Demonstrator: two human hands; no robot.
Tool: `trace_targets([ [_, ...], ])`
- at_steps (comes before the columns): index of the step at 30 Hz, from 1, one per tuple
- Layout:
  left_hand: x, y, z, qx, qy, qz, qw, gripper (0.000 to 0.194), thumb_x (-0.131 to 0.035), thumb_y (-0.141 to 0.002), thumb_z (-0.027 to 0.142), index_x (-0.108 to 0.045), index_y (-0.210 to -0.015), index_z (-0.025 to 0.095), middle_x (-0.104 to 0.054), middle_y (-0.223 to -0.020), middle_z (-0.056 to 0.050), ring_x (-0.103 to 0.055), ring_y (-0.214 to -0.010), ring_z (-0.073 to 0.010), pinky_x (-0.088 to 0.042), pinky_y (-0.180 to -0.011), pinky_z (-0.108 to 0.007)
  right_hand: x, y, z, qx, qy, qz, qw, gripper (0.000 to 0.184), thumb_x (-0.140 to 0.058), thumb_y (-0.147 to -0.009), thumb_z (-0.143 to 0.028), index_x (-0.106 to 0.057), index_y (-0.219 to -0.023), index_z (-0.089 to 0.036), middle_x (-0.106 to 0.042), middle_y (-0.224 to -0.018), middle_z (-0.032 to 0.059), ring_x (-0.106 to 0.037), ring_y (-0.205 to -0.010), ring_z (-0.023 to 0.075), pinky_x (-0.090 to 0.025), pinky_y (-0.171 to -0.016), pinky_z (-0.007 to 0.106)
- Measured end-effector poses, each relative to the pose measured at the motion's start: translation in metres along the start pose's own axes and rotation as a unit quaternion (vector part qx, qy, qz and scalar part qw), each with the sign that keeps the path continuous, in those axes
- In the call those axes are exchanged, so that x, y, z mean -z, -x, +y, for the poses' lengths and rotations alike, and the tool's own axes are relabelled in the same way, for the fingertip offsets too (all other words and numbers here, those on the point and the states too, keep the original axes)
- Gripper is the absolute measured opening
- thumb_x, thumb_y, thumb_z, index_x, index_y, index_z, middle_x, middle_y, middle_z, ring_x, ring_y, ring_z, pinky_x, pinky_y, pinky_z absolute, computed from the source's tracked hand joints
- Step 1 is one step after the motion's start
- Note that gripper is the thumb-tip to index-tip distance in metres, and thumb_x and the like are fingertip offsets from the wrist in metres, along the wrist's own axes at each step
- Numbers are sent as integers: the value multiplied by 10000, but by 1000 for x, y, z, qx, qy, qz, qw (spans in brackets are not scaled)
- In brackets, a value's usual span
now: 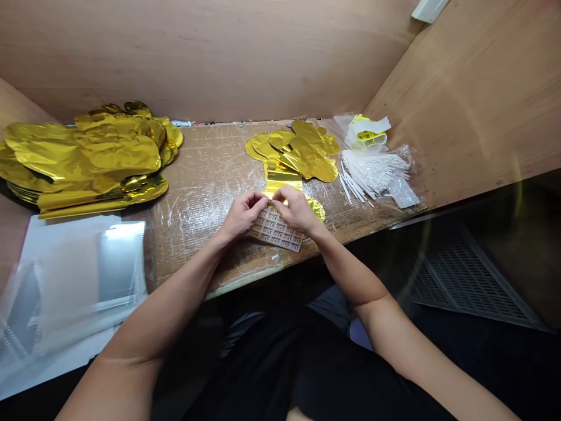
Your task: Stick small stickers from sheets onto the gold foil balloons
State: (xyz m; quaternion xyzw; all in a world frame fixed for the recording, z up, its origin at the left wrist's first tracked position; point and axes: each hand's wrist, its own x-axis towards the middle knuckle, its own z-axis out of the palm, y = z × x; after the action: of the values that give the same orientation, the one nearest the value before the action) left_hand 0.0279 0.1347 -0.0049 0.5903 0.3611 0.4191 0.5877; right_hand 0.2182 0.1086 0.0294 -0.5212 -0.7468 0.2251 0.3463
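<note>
Sticker sheet (276,229): rows of small red-and-black printed labels, too small to read. No other legible text noted.

Plywood walls (210,58) around a plastic-wrapped bench (197,199)

Mirror-glossy gold foil is seen in the stacked foil balloons (83,155) and in the crinkled foil balloon (302,155) on the tabletop (205,175), whose rough wood is covered by creased, shiny clear tape. The sticker sheet (276,229) appears to be paper. The slim sticks (372,172) are smooth white plastic, and a thin, glossy clear plastic bag (405,156) is crumpled around them. Clear, shiny cellophane sleeves (74,292) are stacked at the left, and the wall panels (197,52) are smooth, matt wood veneer.
</note>
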Motion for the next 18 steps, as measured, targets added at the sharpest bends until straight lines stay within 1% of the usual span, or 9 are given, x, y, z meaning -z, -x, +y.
trace_targets([
  [3, 0, 1, -1, -22, -50, 30, 998, 280, -704, -911, 441, -712, -874, 164, -662, -758, -10, -550, -656, -134, -444, -600, -246, -3, 3, 2, -37, -64, -19, 997, 98, -633, -971, -255, -645, -903, -186, -679, -839, 15, -595, -771, 166, -457, -760, 304],
  [6, 0, 1, -3, -38, -78, 50, 995, 288, -688, -922, 436, -697, -825, 165, -636, -716, -5, -527, -628, -131, -422, -579, -249, -7, 4, 2, -37, -78, -16, 996, 92, -632, -970, -256, -667, -923, -185, -682, -832, 13, -598, -762, 165, -453, -742, 302],
  [9, -2, 1, -3, -52, -95, 66, 992, 305, -681, -924, 424, -668, -761, 166, -613, -674, 0, -504, -604, -123, -410, -576, -254, -10, 4, 1, -4, -42, 4, 999, 101, -629, -988, -248, -682, -927, -187, -687, -852, 26, -602, -792, 176, -452, -767, 314],
  [12, -2, 2, -1, -54, -89, 64, 992, 321, -672, -928, 436, -670, -759, 164, -610, -669, 0, -501, -602, -124, -409, -577, -260, -14, 5, 0, 32, 8, 36, 999, 106, -622, -1003, -231, -670, -918, -190, -686, -902, 48, -607, -858, 195, -458, -828, 332],
  [16, -3, 1, -3, -50, -71, 53, 995, 321, -663, -942, 454, -703, -821, 159, -625, -709, -4, -511, -628, -131, -411, -584, -263, -19, 8, 1, 38, 73, 72, 994, 119, -598, -1023, -245, -629, -915, -205, -658, -945, 68, -586, -930, 225, -456, -876, 356],
  [18, -3, 2, -5, -43, -61, 56, 996, 319, -665, -945, 457, -702, -829, 162, -620, -714, -1, -510, -632, -132, -411, -582, -261, -21, 9, 1, 35, 95, 90, 991, 126, -582, -1031, -262, -608, -918, -211, -638, -941, 72, -568, -936, 238, -452, -883, 370],
])
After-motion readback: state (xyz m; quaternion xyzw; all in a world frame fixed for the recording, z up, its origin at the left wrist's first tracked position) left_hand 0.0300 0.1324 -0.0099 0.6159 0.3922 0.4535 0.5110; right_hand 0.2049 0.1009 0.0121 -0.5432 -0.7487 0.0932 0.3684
